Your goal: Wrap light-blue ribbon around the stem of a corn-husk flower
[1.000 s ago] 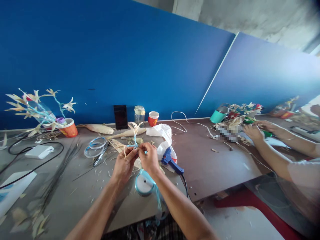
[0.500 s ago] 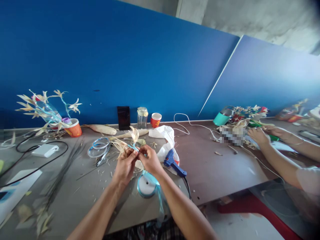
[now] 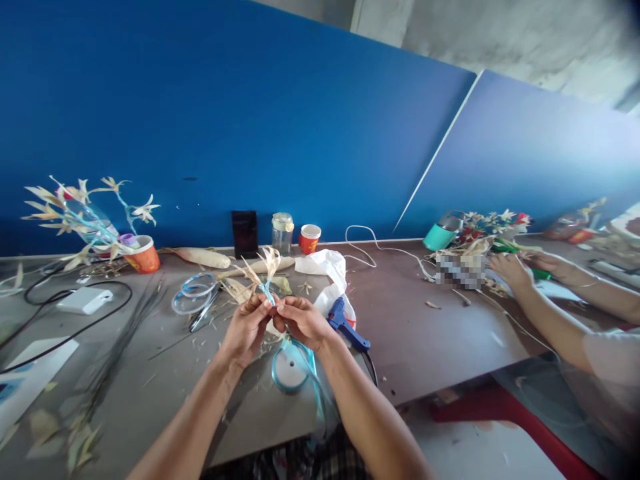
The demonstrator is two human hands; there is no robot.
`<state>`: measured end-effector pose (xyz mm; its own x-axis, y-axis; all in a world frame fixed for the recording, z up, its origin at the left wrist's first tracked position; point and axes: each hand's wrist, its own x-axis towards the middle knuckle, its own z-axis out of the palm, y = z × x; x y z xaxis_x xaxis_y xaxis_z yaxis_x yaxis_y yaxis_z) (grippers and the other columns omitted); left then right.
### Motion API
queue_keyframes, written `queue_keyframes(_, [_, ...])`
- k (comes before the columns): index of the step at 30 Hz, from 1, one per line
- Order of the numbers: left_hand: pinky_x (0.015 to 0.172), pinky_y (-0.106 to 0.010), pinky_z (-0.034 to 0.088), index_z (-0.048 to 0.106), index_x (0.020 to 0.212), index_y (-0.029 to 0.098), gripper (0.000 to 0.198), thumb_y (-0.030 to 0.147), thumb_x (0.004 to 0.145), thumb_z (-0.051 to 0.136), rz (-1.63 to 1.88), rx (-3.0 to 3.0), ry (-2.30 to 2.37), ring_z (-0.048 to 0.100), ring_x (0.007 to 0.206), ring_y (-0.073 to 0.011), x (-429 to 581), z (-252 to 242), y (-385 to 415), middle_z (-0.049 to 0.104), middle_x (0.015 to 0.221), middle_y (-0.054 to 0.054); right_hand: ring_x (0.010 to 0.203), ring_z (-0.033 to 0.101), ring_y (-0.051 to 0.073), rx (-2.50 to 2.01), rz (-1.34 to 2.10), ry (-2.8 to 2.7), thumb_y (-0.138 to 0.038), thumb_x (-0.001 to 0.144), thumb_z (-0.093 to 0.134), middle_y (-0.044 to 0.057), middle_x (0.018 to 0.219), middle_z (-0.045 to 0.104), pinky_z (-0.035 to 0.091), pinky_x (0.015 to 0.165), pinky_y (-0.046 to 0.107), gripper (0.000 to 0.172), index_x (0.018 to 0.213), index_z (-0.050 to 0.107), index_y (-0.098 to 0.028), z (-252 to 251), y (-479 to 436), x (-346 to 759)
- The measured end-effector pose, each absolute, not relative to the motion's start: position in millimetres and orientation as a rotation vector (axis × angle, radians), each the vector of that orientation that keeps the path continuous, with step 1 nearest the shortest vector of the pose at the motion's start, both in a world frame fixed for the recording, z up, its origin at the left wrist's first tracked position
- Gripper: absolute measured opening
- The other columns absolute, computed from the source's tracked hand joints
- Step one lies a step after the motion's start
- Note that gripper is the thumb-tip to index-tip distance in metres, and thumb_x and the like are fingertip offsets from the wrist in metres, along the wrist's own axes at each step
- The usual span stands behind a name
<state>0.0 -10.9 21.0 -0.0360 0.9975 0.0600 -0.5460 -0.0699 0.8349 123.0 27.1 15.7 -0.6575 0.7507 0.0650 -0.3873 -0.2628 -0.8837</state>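
Between my fingertips a dried-husk flower (image 3: 270,267) stands upright, its stem wrapped in light blue ribbon. My left hand (image 3: 250,325) is closed, pinching the stem from the left. My right hand (image 3: 303,321) is closed too, its thumb and fingers meeting the left ones at the stem's lower part; the stem's end is hidden. Just below my hands lies a ribbon spool (image 3: 291,371) with a white face, and light blue ribbon trails from it toward the table's front edge. A blue glue gun (image 3: 347,325) rests to the right of my right hand.
At left, a red paper cup (image 3: 145,257) holds several husk flowers beside thin wires (image 3: 117,340) and a white adapter (image 3: 85,300). A clear jar (image 3: 283,233) and another red cup (image 3: 310,240) stand behind. At right a co-worker's hands (image 3: 515,270) work near flowers.
The flower in my fingers has turned more upright, and its petals show more spread out. My hands stay together at the stem. The ribbon beside the spool has shifted slightly.
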Motion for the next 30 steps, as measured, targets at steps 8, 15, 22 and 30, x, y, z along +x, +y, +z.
queue_keyframes(8, [0.051, -0.023, 0.044, 0.066, 0.073, 0.013, 0.012, 0.024, 0.070, 0.069, 1.480, 0.782, 0.769, 0.056, 0.051, -0.0105, -1, 17, -8, 0.062, 0.065, -0.001, 0.044, 0.044, 0.007, -0.474, 2.014, -1.125, -0.033, 0.065, 0.071, -0.004, 0.047, 0.052, 0.031, 0.048, 0.021, 0.021, 0.064, 0.061, -0.015, 10, 28, 118])
queue_keyframes(15, [0.056, -0.024, 0.042, 0.070, 0.078, 0.013, 0.017, 0.027, 0.067, 0.071, 1.488, 0.798, 0.810, 0.055, 0.054, -0.0116, 4, 22, -8, 0.062, 0.058, -0.001, 0.041, 0.040, 0.007, -0.649, 1.737, -1.214, -0.029, 0.065, 0.064, -0.004, 0.042, 0.050, 0.031, 0.048, 0.023, 0.021, 0.055, 0.051, -0.017, 14, 26, 114])
queue_keyframes(22, [0.062, -0.022, 0.044, 0.064, 0.064, 0.014, 0.017, 0.023, 0.059, 0.077, 1.562, 0.698, 0.871, 0.055, 0.060, -0.0097, 4, 20, -5, 0.063, 0.064, 0.000, 0.051, 0.042, 0.009, -0.948, 0.819, -1.719, -0.019, 0.071, 0.050, -0.005, 0.049, 0.047, 0.034, 0.066, 0.027, 0.019, 0.053, 0.046, -0.018, 24, 16, 115])
queue_keyframes(30, [0.053, -0.020, 0.037, 0.062, 0.066, 0.014, 0.018, 0.024, 0.062, 0.076, 1.522, 0.734, 0.863, 0.049, 0.054, -0.0077, 5, 25, -9, 0.058, 0.059, 0.002, 0.065, 0.050, 0.015, -1.056, 0.085, -1.916, -0.015, 0.079, 0.049, 0.000, 0.058, 0.055, 0.027, 0.071, 0.032, 0.024, 0.055, 0.048, -0.018, 21, 13, 115])
